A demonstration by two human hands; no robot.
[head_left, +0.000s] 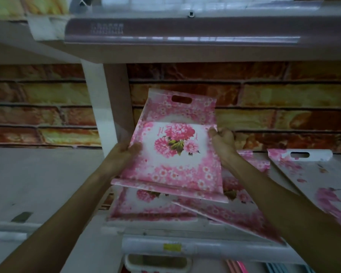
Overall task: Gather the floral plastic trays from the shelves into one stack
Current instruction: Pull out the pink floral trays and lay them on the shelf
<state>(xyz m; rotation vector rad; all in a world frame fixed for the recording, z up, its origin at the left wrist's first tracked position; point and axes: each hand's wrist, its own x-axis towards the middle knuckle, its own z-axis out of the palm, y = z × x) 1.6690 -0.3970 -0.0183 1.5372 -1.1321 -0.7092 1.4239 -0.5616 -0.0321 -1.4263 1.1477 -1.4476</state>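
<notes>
I hold a pink floral plastic tray (173,166) up in front of the shelf. My left hand (124,152) grips its left edge and my right hand (222,142) grips its right edge near the top. A second, larger pink floral tray (177,111) with a handle slot stands behind it, tilted upright. Below them more pink floral trays (156,205) lie on the shelf, one tray (236,215) slanting toward the lower right. A paler floral tray (319,174) with a handle slot lies flat at the right.
A white upright post (104,103) divides the shelf. The brick-patterned back wall (264,95) is behind. An upper shelf edge (181,34) hangs overhead. The grey shelf surface (37,180) stretches left. Below the shelf front (185,247) are coloured items.
</notes>
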